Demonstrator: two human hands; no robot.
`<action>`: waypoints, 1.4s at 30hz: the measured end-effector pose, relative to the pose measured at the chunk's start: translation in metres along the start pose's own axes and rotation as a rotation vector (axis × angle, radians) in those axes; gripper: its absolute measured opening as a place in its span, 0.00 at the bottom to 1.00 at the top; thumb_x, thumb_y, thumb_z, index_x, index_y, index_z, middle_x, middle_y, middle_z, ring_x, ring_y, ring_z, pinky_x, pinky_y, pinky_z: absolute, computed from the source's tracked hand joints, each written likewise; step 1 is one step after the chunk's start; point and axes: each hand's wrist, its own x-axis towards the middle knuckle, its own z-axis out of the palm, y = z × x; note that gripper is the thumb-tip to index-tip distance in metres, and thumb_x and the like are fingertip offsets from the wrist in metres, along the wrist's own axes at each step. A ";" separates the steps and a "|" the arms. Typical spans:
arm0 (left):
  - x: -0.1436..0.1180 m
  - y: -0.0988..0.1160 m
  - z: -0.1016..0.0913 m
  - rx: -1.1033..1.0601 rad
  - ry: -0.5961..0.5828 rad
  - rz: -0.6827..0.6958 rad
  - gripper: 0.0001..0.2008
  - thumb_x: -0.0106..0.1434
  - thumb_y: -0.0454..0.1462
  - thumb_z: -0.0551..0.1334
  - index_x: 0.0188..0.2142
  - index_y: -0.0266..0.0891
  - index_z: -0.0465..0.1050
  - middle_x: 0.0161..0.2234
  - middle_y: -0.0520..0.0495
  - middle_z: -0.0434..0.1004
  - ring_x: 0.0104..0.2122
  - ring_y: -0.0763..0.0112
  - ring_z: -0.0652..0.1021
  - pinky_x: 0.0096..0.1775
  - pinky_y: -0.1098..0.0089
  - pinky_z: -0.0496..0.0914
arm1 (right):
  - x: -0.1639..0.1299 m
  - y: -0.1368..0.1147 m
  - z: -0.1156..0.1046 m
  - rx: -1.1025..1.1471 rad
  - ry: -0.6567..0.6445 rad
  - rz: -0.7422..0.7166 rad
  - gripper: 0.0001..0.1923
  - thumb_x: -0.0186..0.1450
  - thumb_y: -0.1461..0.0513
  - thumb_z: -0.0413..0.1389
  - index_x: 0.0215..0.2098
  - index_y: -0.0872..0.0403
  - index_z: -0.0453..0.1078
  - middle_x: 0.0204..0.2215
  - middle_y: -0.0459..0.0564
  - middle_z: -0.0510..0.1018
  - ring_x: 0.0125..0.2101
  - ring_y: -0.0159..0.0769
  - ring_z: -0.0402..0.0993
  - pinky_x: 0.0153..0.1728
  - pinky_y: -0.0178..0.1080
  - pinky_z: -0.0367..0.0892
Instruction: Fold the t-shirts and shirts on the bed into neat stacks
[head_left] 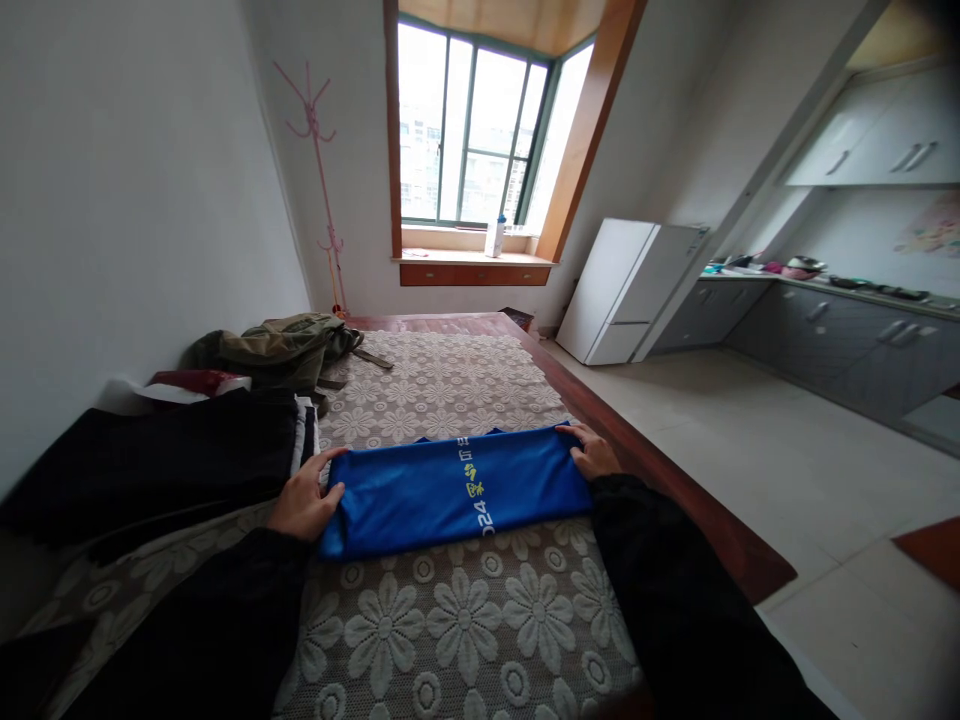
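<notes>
A blue shirt, folded into a long flat strip, lies across the lace tablecloth in front of me. White and yellow printed characters run over its middle. My left hand grips the left end, its thumb on top of the fabric and its fingers along the far edge. At the far right corner, my right hand pinches the cloth between thumb and fingers. The undersides of both grips are hidden.
Left of the shirt lies a pile of black folded clothes, with an olive-green backpack behind it. The dark red wooden table edge runs along the right. Beyond stand a pink coat rack and a white fridge.
</notes>
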 end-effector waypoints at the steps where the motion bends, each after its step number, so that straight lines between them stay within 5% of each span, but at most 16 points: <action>1: 0.000 0.000 -0.001 -0.034 -0.023 -0.015 0.30 0.58 0.42 0.60 0.61 0.46 0.70 0.60 0.43 0.76 0.22 0.73 0.75 0.35 0.65 0.76 | 0.000 0.000 0.000 -0.019 -0.005 -0.007 0.31 0.55 0.68 0.51 0.54 0.46 0.78 0.56 0.47 0.78 0.57 0.47 0.73 0.63 0.48 0.65; 7: 0.000 -0.004 0.000 -0.047 -0.046 -0.066 0.28 0.56 0.45 0.61 0.57 0.46 0.74 0.49 0.47 0.82 0.22 0.71 0.76 0.32 0.67 0.75 | 0.000 0.000 -0.001 -0.106 -0.021 -0.015 0.30 0.57 0.68 0.51 0.55 0.47 0.77 0.56 0.48 0.78 0.54 0.47 0.75 0.60 0.47 0.68; 12: 0.001 -0.007 0.004 0.052 0.011 0.007 0.22 0.56 0.43 0.60 0.50 0.44 0.78 0.55 0.44 0.79 0.26 0.69 0.79 0.41 0.63 0.77 | -0.003 -0.005 0.000 -0.170 -0.014 -0.009 0.30 0.57 0.68 0.53 0.55 0.45 0.77 0.57 0.46 0.77 0.52 0.47 0.76 0.57 0.45 0.70; 16: 0.001 -0.004 0.005 0.113 0.048 0.012 0.25 0.57 0.40 0.59 0.54 0.41 0.76 0.61 0.41 0.74 0.40 0.60 0.83 0.51 0.59 0.76 | -0.006 -0.007 0.000 -0.221 -0.025 -0.032 0.29 0.58 0.68 0.53 0.56 0.44 0.77 0.57 0.46 0.77 0.51 0.46 0.76 0.54 0.43 0.71; 21: 0.001 -0.004 0.007 0.157 0.028 0.033 0.28 0.56 0.35 0.57 0.57 0.40 0.74 0.64 0.42 0.72 0.60 0.53 0.75 0.64 0.59 0.66 | -0.005 -0.007 -0.001 -0.223 -0.010 -0.034 0.29 0.58 0.68 0.52 0.55 0.46 0.77 0.57 0.49 0.77 0.52 0.47 0.76 0.55 0.45 0.70; 30: 0.001 -0.001 0.008 0.231 -0.008 -0.007 0.28 0.57 0.36 0.58 0.59 0.43 0.73 0.63 0.43 0.74 0.61 0.54 0.74 0.63 0.60 0.67 | -0.004 -0.008 0.000 -0.186 0.031 -0.021 0.15 0.65 0.56 0.55 0.47 0.46 0.80 0.51 0.49 0.81 0.50 0.47 0.77 0.53 0.46 0.71; 42: -0.001 -0.003 0.008 0.331 -0.024 -0.052 0.26 0.64 0.41 0.56 0.62 0.49 0.71 0.66 0.47 0.70 0.58 0.50 0.78 0.56 0.56 0.73 | -0.003 0.000 0.004 -0.195 0.007 0.004 0.18 0.66 0.60 0.55 0.51 0.44 0.79 0.53 0.48 0.80 0.50 0.46 0.77 0.51 0.45 0.72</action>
